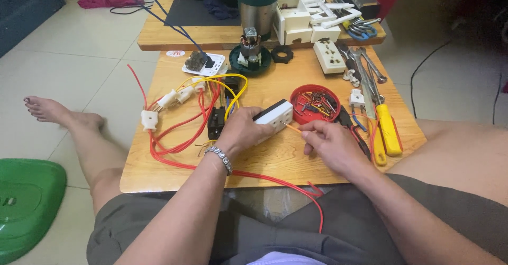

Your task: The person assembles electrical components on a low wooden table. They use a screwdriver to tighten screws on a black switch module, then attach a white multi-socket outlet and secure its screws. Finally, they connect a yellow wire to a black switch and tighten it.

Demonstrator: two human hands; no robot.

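White socket block (275,115) clasped by left hand (241,133) | right hand (329,144) pinches orange screwdriver (292,128), tip touching block

The left hand (241,133) grips a white socket block (275,116) on the wooden table (275,159). The right hand (330,146) holds an orange screwdriver (292,128), tip against the block. A red dish (316,103) of screws sits just beyond.

socket box (275,116) left of dish (316,104) — both on table (264,164)
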